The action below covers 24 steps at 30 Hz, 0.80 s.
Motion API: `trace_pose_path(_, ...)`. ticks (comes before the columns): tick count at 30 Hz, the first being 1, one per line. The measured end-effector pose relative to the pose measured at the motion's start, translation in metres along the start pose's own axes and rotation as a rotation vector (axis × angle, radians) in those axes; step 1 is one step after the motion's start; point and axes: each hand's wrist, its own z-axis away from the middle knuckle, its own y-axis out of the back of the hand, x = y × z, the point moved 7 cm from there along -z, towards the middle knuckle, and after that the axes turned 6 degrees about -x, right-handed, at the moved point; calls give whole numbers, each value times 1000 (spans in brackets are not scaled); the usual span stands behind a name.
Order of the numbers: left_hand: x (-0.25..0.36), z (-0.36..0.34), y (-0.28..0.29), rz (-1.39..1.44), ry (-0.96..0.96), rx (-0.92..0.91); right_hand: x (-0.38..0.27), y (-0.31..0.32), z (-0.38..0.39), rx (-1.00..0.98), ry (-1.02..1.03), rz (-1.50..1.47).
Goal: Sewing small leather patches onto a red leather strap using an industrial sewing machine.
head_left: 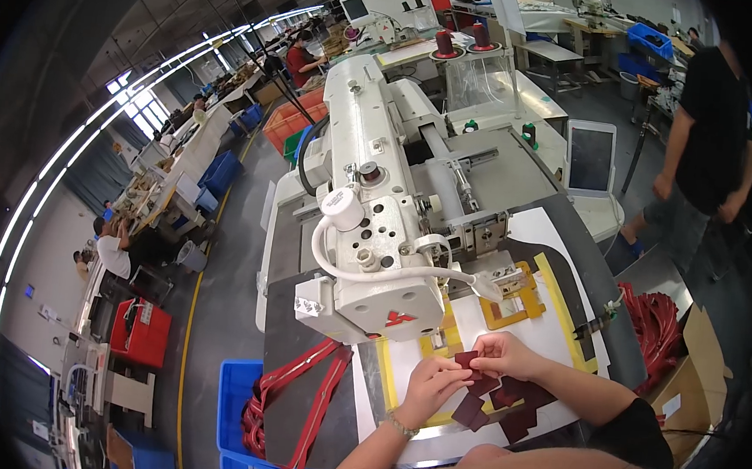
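Between my two hands is a small dark red fabric piece (466,359), held up in front of the sewing machine's head. My right hand (507,357) pinches it from the right. The fingers of my left hand (435,387) close on its lower left edge. Below my hands, several more dark red fabric pieces (470,412) lie loosely overlapped on the white work plate (457,445). The large white sewing machine (377,226) stands just beyond, with a yellow clamp frame (515,305) beside its needle area; the needle itself is hidden.
Red zipper strips (322,414) hang over the table's left side into a blue bin (234,399). At the right, a cardboard box (696,370) stands by bundled red strips (652,337). A screen panel (591,158) sits behind, and a person in black (710,127) stands at the far right.
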Motion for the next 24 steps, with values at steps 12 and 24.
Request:
trace_pose_path(12, -37, 1, -5, 373, 507, 29, 4, 4, 1, 110, 5, 141)
trace_pose_path(24, -61, 17, -10, 636, 629, 167, 2, -2, -2, 92, 53, -129)
